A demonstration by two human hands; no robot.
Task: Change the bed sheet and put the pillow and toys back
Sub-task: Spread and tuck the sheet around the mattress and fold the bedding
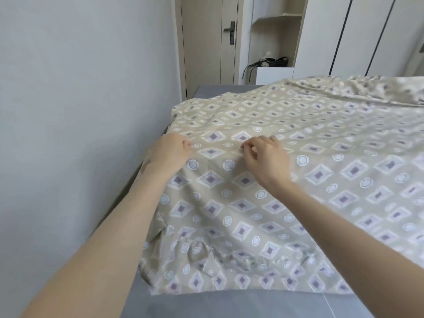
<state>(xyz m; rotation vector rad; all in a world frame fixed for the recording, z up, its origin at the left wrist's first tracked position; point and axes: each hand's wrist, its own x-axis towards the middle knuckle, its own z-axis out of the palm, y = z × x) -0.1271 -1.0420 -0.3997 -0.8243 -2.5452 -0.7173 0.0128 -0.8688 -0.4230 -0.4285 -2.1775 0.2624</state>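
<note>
Cover the bare grey mattress [229,304], exposed left of the left hand and nearer than both wrists. Draw the beige fabric sheet printed with purple diamonds and white rings [321,180], spread under and beyond both hands, evenly toward the wall. With left hand [169,149] and right hand [263,157] each pinching a fold, pull together; flatten the bunched near hem afterwards.
</note>
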